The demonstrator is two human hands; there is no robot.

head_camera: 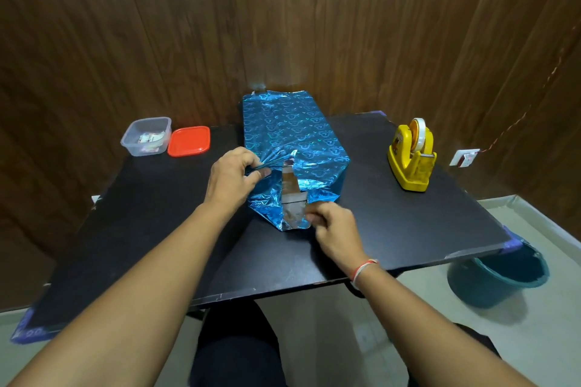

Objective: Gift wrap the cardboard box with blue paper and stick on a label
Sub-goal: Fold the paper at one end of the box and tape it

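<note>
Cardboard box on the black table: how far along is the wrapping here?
Done: blue paper covers the top and long sides of the cardboard box. In hand: the near end is open; the left hand pinches a gathered flap, the right hand grips the lower flap. Left: fold and tape this end using the yellow tape dispenser, then the label; none is visible on the wrap.
</note>
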